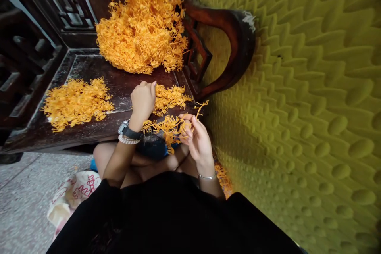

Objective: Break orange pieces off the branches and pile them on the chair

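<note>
My left hand (143,97), with a watch (127,130) at its wrist, is curled closed beside a small heap of orange branched pieces (169,98) on the dark wooden seat (122,105). Its fingertips are turned away, so whatever they may hold is hidden. My right hand (199,142) pinches an orange branched strand (201,107) between thumb and fingers. More orange strands (166,127) spread from its fingers toward my left wrist, over the seat's front edge. A flatter orange heap (77,103) lies to the left.
A tall orange mound (144,27) stands at the back of the seat. A curved wooden armrest (235,47) rises on the right, near the yellow-green textured wall (297,107). A white bag with red drawings (77,190) lies on the speckled floor (24,206).
</note>
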The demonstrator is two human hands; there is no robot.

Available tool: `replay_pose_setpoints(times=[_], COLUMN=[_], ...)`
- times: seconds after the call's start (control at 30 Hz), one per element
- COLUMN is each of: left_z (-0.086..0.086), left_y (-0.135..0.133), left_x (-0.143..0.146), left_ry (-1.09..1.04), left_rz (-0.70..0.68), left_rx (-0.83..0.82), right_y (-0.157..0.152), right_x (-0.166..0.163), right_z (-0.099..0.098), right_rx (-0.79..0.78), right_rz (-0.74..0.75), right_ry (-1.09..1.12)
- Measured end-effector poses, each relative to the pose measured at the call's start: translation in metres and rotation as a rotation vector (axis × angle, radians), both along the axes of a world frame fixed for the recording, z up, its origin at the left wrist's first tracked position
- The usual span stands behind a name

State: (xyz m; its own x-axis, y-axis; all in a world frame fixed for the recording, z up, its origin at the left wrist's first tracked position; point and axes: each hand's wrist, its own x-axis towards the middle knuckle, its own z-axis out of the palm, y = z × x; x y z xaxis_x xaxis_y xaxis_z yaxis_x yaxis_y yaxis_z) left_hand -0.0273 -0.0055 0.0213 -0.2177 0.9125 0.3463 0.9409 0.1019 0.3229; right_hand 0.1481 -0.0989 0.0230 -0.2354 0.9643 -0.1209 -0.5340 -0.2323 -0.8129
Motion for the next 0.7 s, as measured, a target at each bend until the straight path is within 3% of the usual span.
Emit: replay_pose_setpoints(times=[0.27,0.4,0.47,0.6,0.7], left_z=[-0.008,0.012,0.028,0.040,0.024], left_y=[0.003,-0.017,-0.042,-0.096,-0.114], left_x=[-0.012,-0.014,-0.011,0.001,0.007], left_ry=[-0.185,-0.342,-0.421,-0.645,-0.715], left_rz=[-0.056,-0.144,-0.297,-0.820,-0.882], left_rx=[0.075,0.279,0.333,-0.006,-0.161], right_y=[0.002,0.000,0.000,-0.002,-0.006], right_x=[0.004,0.008,0.010,0.011,0.010], right_z=[0.002,0.007,0.010,0.015,0.019], right_rx=[0.044,0.074,0.087,0.116,0.151], right_rz=[0.035,0.077,0.095,0.112,0.112], right_ry=[0.001,0.032,0.043,0.026,0.011])
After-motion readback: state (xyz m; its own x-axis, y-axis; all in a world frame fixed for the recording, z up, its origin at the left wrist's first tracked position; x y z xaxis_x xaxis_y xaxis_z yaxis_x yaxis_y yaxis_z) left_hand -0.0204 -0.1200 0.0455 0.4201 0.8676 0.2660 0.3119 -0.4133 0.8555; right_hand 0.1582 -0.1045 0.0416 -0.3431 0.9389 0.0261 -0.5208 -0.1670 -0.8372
